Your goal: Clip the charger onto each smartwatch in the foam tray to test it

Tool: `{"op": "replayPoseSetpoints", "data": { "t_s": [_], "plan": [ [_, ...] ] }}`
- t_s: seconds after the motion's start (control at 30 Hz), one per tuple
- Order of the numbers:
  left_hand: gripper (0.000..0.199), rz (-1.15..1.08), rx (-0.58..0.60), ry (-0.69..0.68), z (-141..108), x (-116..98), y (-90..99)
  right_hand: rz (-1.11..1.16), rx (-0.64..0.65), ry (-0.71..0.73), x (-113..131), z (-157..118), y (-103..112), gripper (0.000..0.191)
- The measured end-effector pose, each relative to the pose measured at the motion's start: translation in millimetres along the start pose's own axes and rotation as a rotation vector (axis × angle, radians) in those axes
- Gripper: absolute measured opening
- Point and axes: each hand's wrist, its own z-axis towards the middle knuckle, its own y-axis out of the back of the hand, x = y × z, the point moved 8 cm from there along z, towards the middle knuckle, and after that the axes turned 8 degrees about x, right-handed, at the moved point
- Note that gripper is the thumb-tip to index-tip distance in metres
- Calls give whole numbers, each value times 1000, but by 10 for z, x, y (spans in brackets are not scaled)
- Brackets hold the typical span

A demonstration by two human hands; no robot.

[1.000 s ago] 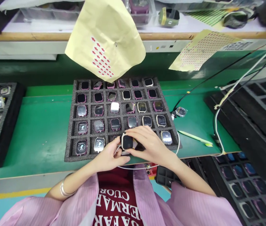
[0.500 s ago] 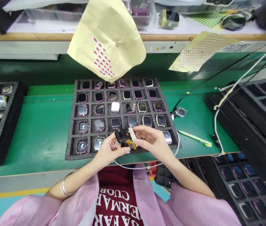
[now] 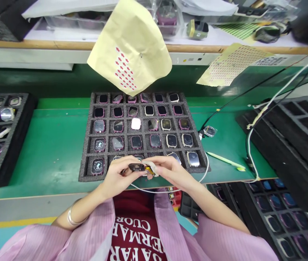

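My left hand [image 3: 119, 174] is closed on a small black module [image 3: 136, 167] that shows a row of contacts on its face. Fingers of my right hand [image 3: 171, 172] grip a white watch case [image 3: 153, 166], with a yellow part [image 3: 150, 170] showing at its opening. Module and case are held close together at the tray's front edge; whether they touch I cannot tell. A white cable [image 3: 156, 192] loops below both hands and reaches up to my left hand. Just behind lies the dark foam tray [image 3: 85, 159], its compartments holding purple-framed and white-framed watches.
Another foam tray [image 3: 24, 127] of watches stands at left. To the right are a green pen [image 3: 224, 160], a small clear-wrapped item [image 3: 209, 131] and stacked black trays [image 3: 281, 141]. Yellow sticker sheets [image 3: 132, 47] hang from the shelf edge. More watches [image 3: 275, 199] sit lower right.
Both hands have turned the pieces: the module now shows its contact side and the white case lies flatter. The head view has shifted slightly.
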Motion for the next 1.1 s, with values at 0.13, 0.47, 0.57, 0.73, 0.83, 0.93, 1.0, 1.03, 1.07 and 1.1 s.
{"op": "replayPoseSetpoints", "data": {
  "t_s": [0.13, 0.47, 0.57, 0.73, 0.83, 0.93, 1.0, 1.03, 1.07, 1.1],
  "plan": [
    [12, -14, -24, 14, -19, -31, 22, 55, 47, 27, -103, -4, -16, 42],
    [54, -256, 27, 196, -3, 163, -68, 91, 166, -6, -169, -23, -170, 56],
    [57, -270, 66, 192, -19, 168, -109, 54, 198, 5, -138, -32, -208, 53],
    [62, -211, 95, 202, -39, 216, -104, -4, 182, 26, -147, -32, -203, 52],
    [62, -197, 144, 205, -34, 214, -145, 30, 203, -8, -224, -44, -208, 54],
    [62, -190, 109, 259, -12, 226, -157, 98, 133, -34, -305, -43, -158, 47],
    [61, -204, 51, 318, 3, 249, -129, 193, 41, -18, -329, -25, -110, 41],
    [61, -232, 37, 341, 10, 257, -117, 254, 5, -10, -336, -12, -98, 40],
    [62, -277, 40, 355, 17, 261, -111, 309, -19, -10, -343, 2, -96, 40],
    [63, -329, 56, 359, 22, 261, -107, 350, -33, -19, -346, 17, -100, 42]
  ]
}}
